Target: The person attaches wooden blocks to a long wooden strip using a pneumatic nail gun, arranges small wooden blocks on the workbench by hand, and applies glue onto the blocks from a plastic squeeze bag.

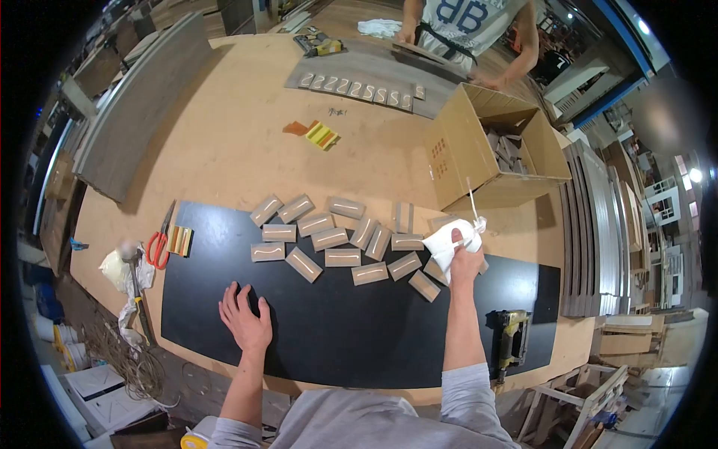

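Observation:
My left hand (248, 320) lies on the black board (321, 337) with its fingers spread, holding nothing. In my right hand (469, 263) is a white plastic glue bag (441, 243), gripped over the right end of a loose group of small wooden blocks. Most of these blocks, such as one near the middle (342, 258), carry a pale line of glue along the top. The bag and hand partly cover the blocks beneath. Whether the bag's tip touches a block, I cannot tell.
Orange-handled scissors (158, 248) and a hammer (137, 288) lie left; a nail gun (513, 337) lies right. A cardboard box (464, 150) holds wooden pieces. Across the table a person (467, 30) stands at a grey board (299, 71) bearing several glue-marked blocks. A tall panel (142, 105) stands left.

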Demonstrator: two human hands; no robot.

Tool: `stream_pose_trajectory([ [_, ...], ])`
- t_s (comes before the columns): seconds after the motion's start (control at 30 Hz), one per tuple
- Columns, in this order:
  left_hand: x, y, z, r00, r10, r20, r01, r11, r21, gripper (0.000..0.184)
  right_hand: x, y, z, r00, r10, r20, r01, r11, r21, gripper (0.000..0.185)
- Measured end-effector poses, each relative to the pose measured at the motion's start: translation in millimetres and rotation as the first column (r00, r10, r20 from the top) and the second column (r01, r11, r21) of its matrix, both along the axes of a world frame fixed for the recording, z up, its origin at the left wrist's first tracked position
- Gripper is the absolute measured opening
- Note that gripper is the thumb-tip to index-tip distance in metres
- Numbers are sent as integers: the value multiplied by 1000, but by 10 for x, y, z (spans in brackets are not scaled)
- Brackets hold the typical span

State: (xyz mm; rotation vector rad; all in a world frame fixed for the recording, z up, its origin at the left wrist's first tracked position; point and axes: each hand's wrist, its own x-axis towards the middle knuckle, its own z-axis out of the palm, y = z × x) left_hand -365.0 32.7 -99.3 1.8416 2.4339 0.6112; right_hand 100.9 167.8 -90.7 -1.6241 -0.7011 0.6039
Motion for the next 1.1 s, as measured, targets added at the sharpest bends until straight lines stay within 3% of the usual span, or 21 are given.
stream_pose_trajectory([
  [0.13,4,1,11,1000,13,1,-13,1000,-12,45,-109,-4,128,916,116,-384,12,949,316,39],
  [0.27,1,7,-2,1000,7,9,-7,1000,-19,46,-311,229,175,997,34,-73,-21,986,163,44],
  [0.3,0,4,0,1000,6,10,-6,1000,-19,46,-365,298,187,999,-31,-37,32,999,28,47],
  [0.37,-5,1,10,1000,8,13,-8,1000,-18,46,-533,476,205,994,-25,-108,39,991,128,48],
  [0.47,4,14,33,1000,15,24,-14,1000,-24,46,-696,612,390,993,-118,14,117,993,31,50],
  [0.57,17,8,61,999,19,43,-18,999,-37,46,-697,735,362,997,-78,23,77,996,49,52],
  [0.97,3,-1,12,1000,12,25,-11,1000,-26,45,-596,394,232,997,-38,-65,41,998,50,48],
  [1.1,4,4,48,999,5,44,-4,1000,-29,45,-574,305,180,998,-29,62,32,998,-48,51],
])
